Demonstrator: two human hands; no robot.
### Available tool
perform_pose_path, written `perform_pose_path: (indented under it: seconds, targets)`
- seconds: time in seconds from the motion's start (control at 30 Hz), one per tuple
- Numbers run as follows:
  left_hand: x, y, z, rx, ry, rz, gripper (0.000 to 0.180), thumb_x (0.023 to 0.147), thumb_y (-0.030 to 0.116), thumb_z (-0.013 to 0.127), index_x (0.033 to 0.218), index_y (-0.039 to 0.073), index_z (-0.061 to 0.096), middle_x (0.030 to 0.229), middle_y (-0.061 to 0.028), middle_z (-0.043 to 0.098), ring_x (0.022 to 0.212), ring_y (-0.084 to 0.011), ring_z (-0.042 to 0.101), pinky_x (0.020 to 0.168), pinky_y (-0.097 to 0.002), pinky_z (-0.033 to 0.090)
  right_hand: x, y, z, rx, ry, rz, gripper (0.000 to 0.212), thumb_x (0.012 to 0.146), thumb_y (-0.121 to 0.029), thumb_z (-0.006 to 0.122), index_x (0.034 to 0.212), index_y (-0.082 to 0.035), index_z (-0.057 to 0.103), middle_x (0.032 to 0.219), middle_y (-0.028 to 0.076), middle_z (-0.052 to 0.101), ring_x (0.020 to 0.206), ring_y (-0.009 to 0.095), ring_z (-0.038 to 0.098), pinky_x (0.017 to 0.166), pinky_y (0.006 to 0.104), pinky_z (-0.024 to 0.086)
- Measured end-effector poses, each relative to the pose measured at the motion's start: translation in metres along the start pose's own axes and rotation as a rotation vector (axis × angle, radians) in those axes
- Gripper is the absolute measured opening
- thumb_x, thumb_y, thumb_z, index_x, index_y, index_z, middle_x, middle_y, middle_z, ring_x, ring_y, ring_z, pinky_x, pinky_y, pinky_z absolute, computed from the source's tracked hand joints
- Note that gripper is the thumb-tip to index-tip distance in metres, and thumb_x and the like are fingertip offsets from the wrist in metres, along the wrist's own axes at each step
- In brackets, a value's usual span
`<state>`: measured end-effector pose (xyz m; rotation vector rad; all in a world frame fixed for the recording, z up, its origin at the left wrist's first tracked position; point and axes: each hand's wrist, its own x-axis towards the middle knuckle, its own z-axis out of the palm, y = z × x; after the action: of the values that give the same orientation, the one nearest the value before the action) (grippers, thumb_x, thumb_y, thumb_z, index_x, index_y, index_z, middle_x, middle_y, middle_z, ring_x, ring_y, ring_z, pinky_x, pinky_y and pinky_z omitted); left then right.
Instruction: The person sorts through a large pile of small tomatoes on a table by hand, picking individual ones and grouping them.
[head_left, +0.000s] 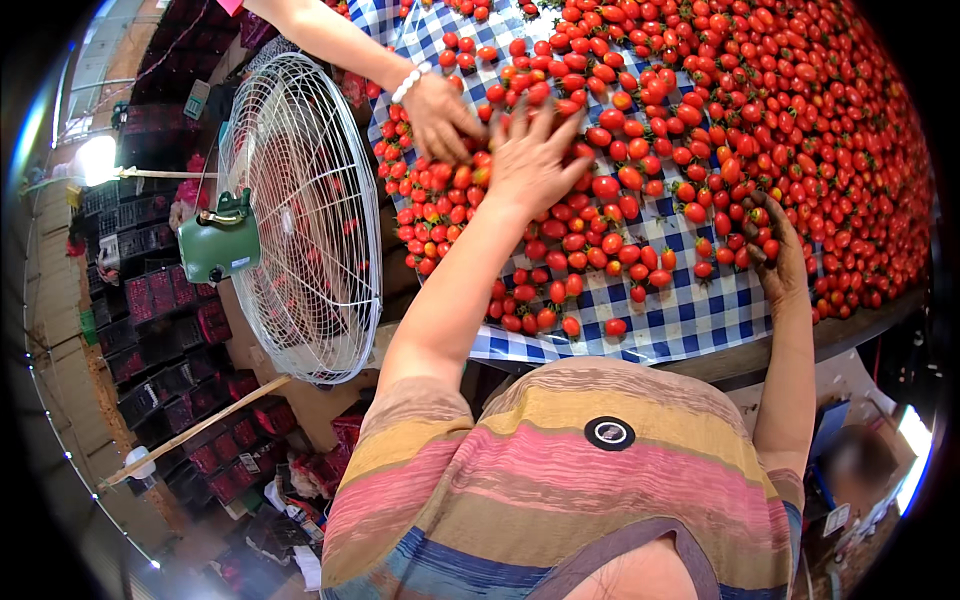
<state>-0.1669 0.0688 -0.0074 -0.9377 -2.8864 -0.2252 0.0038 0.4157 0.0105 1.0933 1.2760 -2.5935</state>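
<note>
Many small red cherry tomatoes [840, 150], some with green stems, are heaped over a table with a blue-and-white checked cloth [690, 315]. My left hand [535, 165] lies palm down on the looser tomatoes in the middle, its fingers spread and slightly blurred. At the near edge of the big heap on the right, my right hand [782, 258] has darkened fingers curled round cherry tomatoes, one showing between thumb and fingers. Close to my left hand, another person's hand [440, 115] with a white bead bracelet touches tomatoes at the left.
A large wire-caged fan [300, 220] with a green motor stands left of the table, close to my left arm. Beyond it are stacked dark crates [150, 295], several with red contents. The table's near edge [870, 325] runs just in front of my body.
</note>
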Motion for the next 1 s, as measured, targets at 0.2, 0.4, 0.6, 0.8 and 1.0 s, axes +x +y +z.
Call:
perform_pose_path:
  seconds: [0.2,0.4,0.6,0.8,1.0]
  targets:
    - [-0.115,-0.023,-0.034,-0.033,-0.081,-0.345,0.062,0.092,0.051,0.064,0.144,0.020,0.051,0.151,-0.0180,0.039,0.145,-0.0438,0.027,0.113,-0.0688,0.021,0.000,-0.006,0.004,-0.104,-0.011,-0.079,0.035,0.103,-0.027,0.057,0.130,-0.005,0.060,0.112,0.003,0.067,0.071,0.006,0.054,0.047,0.0159,0.034]
    - [-0.161,0.064,-0.054,-0.183,-0.435,0.181,0.066,0.074,0.039,0.082,0.133,0.023,0.058,0.157,-0.0097,0.036,0.146,-0.0380,0.030,0.113,-0.0663,0.027,-0.001,0.002,-0.006,-0.191,0.018,-0.073,0.032,0.102,-0.026,0.058,0.129,-0.010,0.062,0.114,0.000,0.069,0.074,0.004,0.057,0.052,0.0155,0.037]
    - [-0.162,-0.032,-0.078,-0.052,-0.362,-0.171,0.044,0.082,0.033,0.077,0.120,0.013,0.066,0.127,-0.0127,0.062,0.119,-0.0327,0.059,0.098,-0.0533,0.047,-0.020,0.035,0.010,-0.913,-0.094,-0.433,0.026,0.097,-0.021,0.066,0.119,-0.006,0.066,0.096,0.000,0.064,0.076,0.008,0.058,0.062,0.0247,0.046]
    - [-0.058,0.000,-0.043,-0.147,-0.035,-0.088,0.028,0.089,0.016,0.068,0.116,0.010,0.066,0.100,-0.0124,0.068,0.093,-0.0325,0.067,0.080,-0.0409,0.056,-0.043,0.075,0.086,-1.698,-0.454,-0.789,0.026,0.084,-0.016,0.075,0.107,-0.011,0.064,0.098,0.012,0.057,0.087,0.033,0.065,0.072,0.0434,0.053]
    - [-0.024,-0.003,-0.018,0.111,-0.215,-0.032,0.033,0.083,0.017,0.072,0.114,0.011,0.061,0.106,-0.0142,0.064,0.099,-0.0344,0.066,0.079,-0.0457,0.057,-0.044,0.068,0.077,-1.717,-0.442,-0.657,0.025,0.087,-0.022,0.072,0.106,-0.010,0.063,0.101,0.011,0.057,0.091,0.032,0.065,0.073,0.0448,0.053]
